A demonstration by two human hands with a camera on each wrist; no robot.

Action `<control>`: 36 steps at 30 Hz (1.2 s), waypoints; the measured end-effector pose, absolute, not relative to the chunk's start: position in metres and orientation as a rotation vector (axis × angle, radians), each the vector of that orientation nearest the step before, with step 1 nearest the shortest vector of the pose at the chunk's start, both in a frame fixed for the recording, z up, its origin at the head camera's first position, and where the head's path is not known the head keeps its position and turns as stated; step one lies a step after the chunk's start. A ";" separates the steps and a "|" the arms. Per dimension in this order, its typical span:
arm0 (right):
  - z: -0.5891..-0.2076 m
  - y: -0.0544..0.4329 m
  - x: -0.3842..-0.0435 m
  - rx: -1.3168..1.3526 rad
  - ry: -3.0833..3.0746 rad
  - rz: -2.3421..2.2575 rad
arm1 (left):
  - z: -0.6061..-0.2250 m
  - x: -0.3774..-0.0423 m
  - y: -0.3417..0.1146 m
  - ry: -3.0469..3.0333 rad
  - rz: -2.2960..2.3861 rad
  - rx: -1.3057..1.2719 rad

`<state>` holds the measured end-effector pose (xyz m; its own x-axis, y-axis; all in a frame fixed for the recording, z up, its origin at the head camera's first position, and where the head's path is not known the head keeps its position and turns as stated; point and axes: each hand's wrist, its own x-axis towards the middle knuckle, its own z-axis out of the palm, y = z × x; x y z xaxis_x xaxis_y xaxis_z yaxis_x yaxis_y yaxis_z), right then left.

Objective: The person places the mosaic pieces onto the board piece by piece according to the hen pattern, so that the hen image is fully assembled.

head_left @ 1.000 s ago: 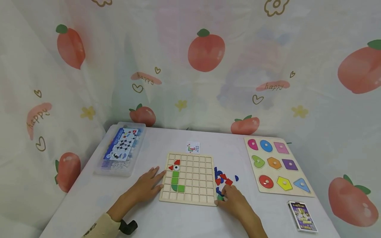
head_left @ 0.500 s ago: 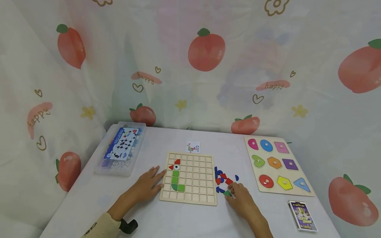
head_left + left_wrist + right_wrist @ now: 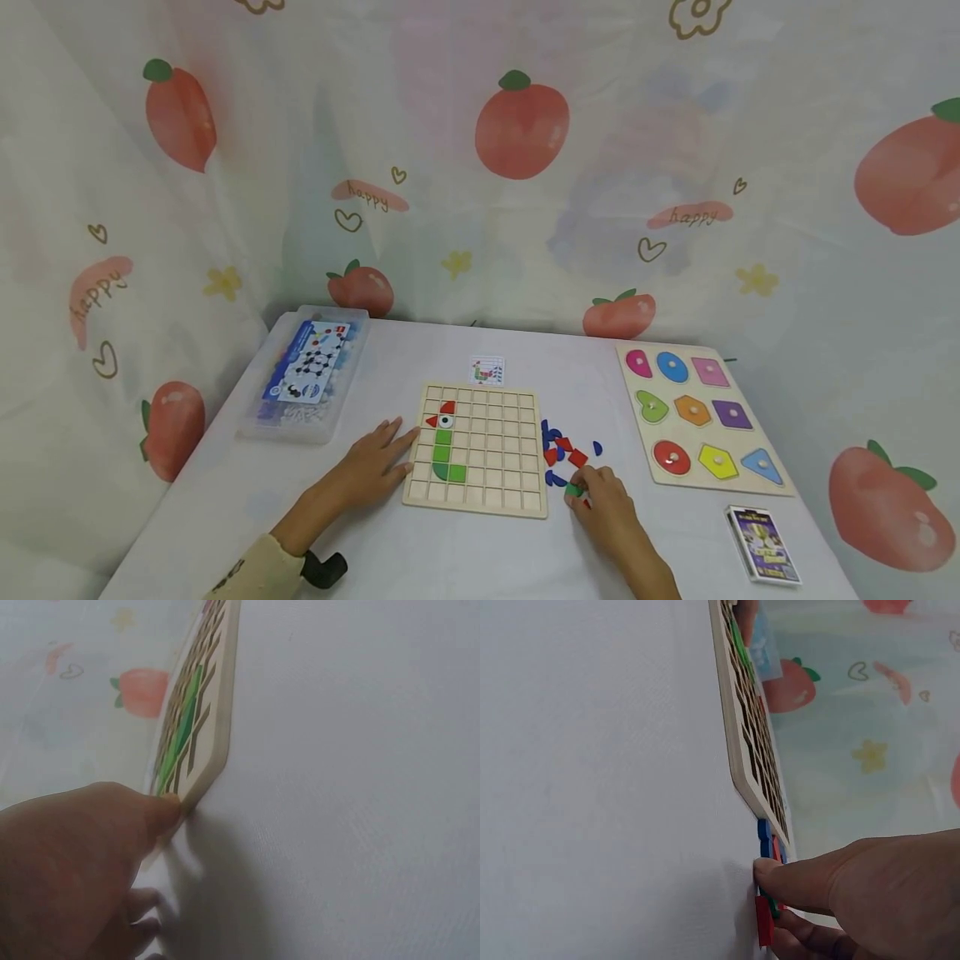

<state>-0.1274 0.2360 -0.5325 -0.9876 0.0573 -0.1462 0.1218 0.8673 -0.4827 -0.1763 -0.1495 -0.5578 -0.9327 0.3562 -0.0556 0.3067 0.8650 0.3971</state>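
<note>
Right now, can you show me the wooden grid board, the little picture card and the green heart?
Wooden grid board (image 3: 486, 444): head view, bare squares near its middle.
Little picture card (image 3: 487, 370): head view, middle of its printed front.
Green heart (image 3: 651, 407): head view, its middle, around the knob.

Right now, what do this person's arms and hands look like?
The left hand and right hand wear no gloves. A cream sleeve with a dark marking covers part of the left arm; the right arm shows none. A black object shows beside the sleeve; whether it's worn is unclear.
</note>
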 end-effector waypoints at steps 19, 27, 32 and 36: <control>-0.517 0.185 -0.129 -0.194 2.997 -0.855 | -0.554 -0.176 -0.151 2.879 0.595 0.536; -0.524 0.144 -0.142 -0.420 3.006 -0.780 | -0.553 -0.177 -0.152 2.875 0.589 0.531; -0.523 0.128 -0.145 -0.500 2.993 -0.710 | -0.552 -0.177 -0.152 2.874 0.610 0.535; -0.523 0.122 -0.146 -0.544 2.979 -0.666 | -0.552 -0.176 -0.151 2.881 0.600 0.532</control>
<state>-0.1462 0.1215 -0.5232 -0.9376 -0.3458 0.0364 -0.3284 0.8463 -0.4195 -0.1756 -0.1506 -0.5521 -0.9257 0.3710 -0.0738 0.3107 0.8569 0.4114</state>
